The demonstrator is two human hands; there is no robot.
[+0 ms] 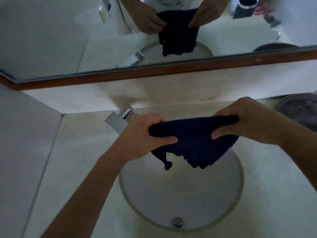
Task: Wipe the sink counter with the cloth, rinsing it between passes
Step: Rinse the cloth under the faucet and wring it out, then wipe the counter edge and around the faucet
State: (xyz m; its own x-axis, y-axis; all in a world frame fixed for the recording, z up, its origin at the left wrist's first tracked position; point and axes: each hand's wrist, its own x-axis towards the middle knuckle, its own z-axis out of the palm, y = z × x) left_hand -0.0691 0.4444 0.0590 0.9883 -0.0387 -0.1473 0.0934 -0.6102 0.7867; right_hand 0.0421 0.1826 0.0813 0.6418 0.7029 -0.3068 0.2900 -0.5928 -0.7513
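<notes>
Dark cloth (193, 140) stretched between two hands, bunched along the top edge, lower edge hanging in loose folds and one thin tail over the sink (181, 191). Held in the air above the basin, not touching the counter (82, 152). Left hand (145, 134) gripping the left end, fingers curled over the top, thumb pressed in from below. Right hand (247, 124) gripping the right end the same way, thumb pinching into the fabric. Tap (120, 120) just behind the left hand, no water visible from it. Drain plug (177, 221) at the near side of the basin. Dark round dish (298, 114) at the right on the counter, near the right wrist. Mirror (120, 40) behind, with a wooden frame strip (154, 73) under it, reflecting both hands and the cloth.

Risks, as judgement only: if wet, drips from the hanging folds onto the counter rim instead of the basin, should the cloth drift sideways. Loose tail likely to drag over a wiped patch or catch on the tap. Left knuckles close to the tap's hard edge; a quick twist could knock them. Right elbow swing near the dish could nudge it. Grip at the ends only, so a slack middle might slump when wrung unevenly.
</notes>
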